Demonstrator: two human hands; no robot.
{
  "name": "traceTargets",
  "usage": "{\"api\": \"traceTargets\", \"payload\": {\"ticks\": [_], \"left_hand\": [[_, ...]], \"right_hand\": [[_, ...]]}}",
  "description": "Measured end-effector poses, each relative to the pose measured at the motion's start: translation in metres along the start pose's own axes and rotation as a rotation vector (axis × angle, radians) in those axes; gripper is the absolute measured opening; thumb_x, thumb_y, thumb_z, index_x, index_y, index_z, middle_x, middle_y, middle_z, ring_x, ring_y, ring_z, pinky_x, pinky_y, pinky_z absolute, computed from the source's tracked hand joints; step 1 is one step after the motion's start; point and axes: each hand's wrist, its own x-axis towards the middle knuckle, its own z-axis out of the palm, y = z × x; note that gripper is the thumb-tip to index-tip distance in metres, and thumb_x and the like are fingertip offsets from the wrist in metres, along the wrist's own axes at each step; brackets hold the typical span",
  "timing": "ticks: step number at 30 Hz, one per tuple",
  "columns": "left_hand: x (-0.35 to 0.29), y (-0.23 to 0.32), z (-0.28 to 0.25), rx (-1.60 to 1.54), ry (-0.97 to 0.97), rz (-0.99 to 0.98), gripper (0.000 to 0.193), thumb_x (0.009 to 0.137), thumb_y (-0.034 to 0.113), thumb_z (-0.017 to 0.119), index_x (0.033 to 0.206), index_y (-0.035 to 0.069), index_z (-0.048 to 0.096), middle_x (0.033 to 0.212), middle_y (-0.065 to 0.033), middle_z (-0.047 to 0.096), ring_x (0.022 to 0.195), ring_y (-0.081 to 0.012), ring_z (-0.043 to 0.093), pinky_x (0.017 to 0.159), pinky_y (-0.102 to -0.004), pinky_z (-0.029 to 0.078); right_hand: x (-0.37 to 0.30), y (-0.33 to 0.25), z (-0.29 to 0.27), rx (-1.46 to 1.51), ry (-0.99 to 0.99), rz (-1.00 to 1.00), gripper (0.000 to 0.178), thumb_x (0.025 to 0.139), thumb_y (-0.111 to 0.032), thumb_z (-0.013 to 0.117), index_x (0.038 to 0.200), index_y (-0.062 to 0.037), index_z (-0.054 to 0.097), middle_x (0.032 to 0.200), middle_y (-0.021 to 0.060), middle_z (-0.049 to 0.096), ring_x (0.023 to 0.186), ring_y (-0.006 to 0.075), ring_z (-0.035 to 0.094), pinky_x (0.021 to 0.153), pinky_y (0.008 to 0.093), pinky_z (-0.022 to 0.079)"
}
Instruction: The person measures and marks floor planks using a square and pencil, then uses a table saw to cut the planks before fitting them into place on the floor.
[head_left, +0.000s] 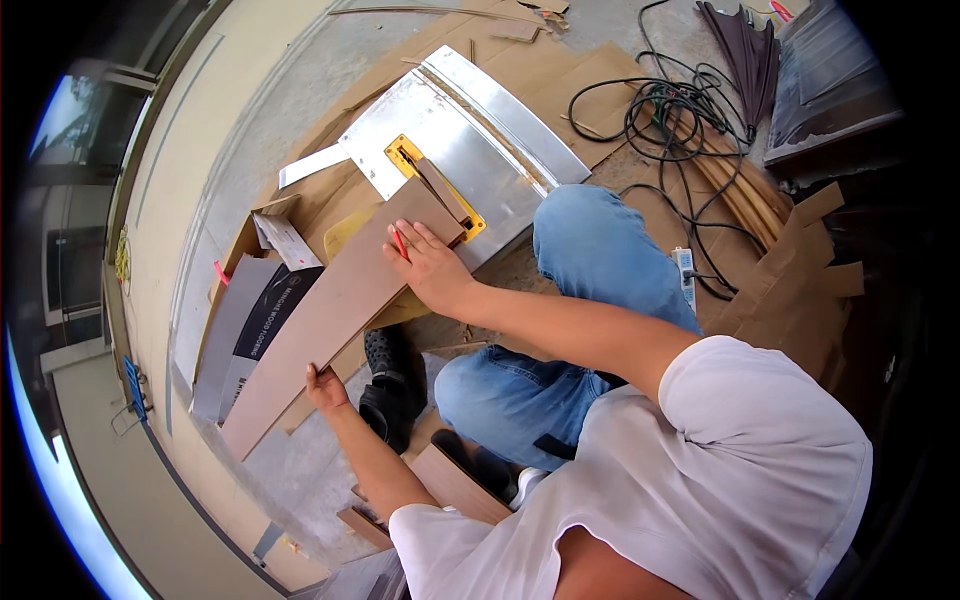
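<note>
A long, light brown flooring plank point(330, 325) slants from the left up onto a silver metal saw table point(385, 135). My left hand point(325, 390) is closed on the plank's near edge, thumb on top. On its upper end lies my right hand point(438, 275), fingers against the face, with a slim red pencil point(400, 243) held between them. Just past that end, a narrow wood strip point(442, 188) lies over the yellow insert point(403, 150) of the saw table. The insert is partly covered by the plank and the strip.
An open carton point(225, 330) with packaging sits on the left. Black cable point(655, 125) coils at the upper right, near a power strip point(686, 275). Flattened cardboard point(590, 75) covers the ground behind the saw table. Plank offcuts point(455, 485) lie beside my feet.
</note>
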Motion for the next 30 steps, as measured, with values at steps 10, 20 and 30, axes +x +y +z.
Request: {"api": "traceTargets", "payload": {"ticks": [10, 20, 30], "left_hand": [[-0.101, 0.145, 0.111, 0.244, -0.189, 0.400, 0.045, 0.092, 0.002, 0.063, 0.136, 0.002, 0.057, 0.134, -0.0120, 0.063, 0.124, -0.0255, 0.058, 0.114, -0.0422, 0.042], [-0.136, 0.240, 0.381, 0.662, -0.105, 0.900, 0.090, 0.093, 0.062, 0.062, 0.148, -0.003, 0.034, 0.148, -0.0208, 0.044, 0.136, -0.0353, 0.045, 0.116, -0.0478, 0.037], [-0.039, 0.225, 0.402, 0.594, -0.099, 0.413, 0.033, 0.092, 0.007, 0.068, 0.119, -0.010, 0.062, 0.118, -0.0189, 0.066, 0.114, -0.0283, 0.061, 0.106, -0.0390, 0.047]], "right_hand": [[0.144, -0.012, -0.128, 0.598, -0.800, -0.124, 0.059, 0.079, -0.037, 0.082, 0.114, 0.0042, 0.061, 0.108, 0.0225, 0.069, 0.108, 0.0358, 0.066, 0.093, 0.0433, 0.052], [0.112, -0.067, -0.071, 0.786, 0.357, -0.279, 0.026, 0.077, -0.003, 0.067, 0.097, -0.0037, 0.051, 0.098, 0.0109, 0.062, 0.088, 0.0343, 0.063, 0.069, 0.0420, 0.053], [0.157, -0.029, -0.020, 0.725, 0.356, 0.080, 0.051, 0.077, 0.010, 0.060, 0.126, -0.0012, 0.050, 0.137, 0.0240, 0.057, 0.125, 0.0424, 0.053, 0.109, 0.0437, 0.044]]}}
